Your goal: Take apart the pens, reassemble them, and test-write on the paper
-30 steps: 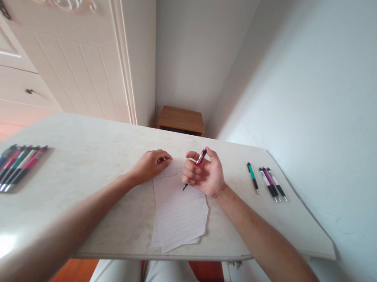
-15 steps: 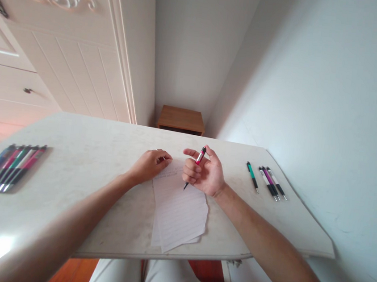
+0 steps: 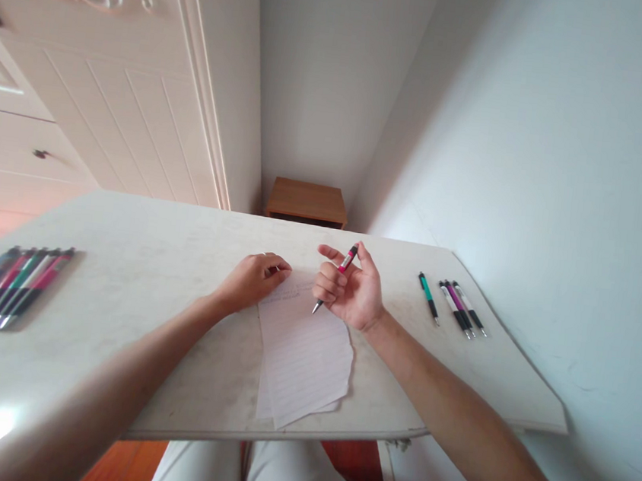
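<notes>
My right hand (image 3: 350,289) is closed around a red pen (image 3: 347,258), palm turned up, with the thumb at the pen's top end and the metal tip pointing down to the left over the paper. The forefinger sticks out. Under it lies a lined paper sheet (image 3: 307,369) with ragged edges and some handwriting near its top, on top of at least one more sheet. My left hand (image 3: 256,280) rests at the sheet's upper left corner, fingers curled together; what lies between its fingertips, if anything, is hidden.
On the white table (image 3: 141,252), several pens (image 3: 23,286) lie side by side at the far left. At the right lie a green pen (image 3: 428,298) and a small group of pens (image 3: 460,309) near the wall. Behind the table stands a wooden cabinet (image 3: 307,201).
The red pen has tilted further in my right hand, its top shifting right. My left hand stays at the paper's corner.
</notes>
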The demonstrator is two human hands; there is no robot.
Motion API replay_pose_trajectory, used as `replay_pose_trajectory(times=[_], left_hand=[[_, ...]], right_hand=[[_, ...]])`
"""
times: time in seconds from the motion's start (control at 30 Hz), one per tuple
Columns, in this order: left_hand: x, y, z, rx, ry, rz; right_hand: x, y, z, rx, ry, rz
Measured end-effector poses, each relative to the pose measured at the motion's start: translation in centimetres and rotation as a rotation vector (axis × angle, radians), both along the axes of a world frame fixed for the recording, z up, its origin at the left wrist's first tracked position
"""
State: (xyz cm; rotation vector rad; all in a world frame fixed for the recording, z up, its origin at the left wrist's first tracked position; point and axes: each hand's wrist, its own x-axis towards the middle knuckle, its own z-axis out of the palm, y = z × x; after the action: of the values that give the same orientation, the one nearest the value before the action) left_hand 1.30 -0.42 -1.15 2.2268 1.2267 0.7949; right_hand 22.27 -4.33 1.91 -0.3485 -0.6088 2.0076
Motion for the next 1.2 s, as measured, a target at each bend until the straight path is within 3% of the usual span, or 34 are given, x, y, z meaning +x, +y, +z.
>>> replay_pose_trajectory(times=[0.33,0.67,1.2], left_hand=[[-0.09,-0.04,-0.02,0.013,0.002,-0.01],[-0.02,-0.09,0.26,0.018,0.028,-0.008],[-0.02,-0.19,0.34,0.01,0.025,-0.025]], right_hand=[[0.11,-0.29,0.17,0.02,-0.009,0.041],[0.01,-0.13,0.3,-0.025,-0.023,-0.022],[0.12,-0.23,0.33,0.011,-0.035,0.076]])
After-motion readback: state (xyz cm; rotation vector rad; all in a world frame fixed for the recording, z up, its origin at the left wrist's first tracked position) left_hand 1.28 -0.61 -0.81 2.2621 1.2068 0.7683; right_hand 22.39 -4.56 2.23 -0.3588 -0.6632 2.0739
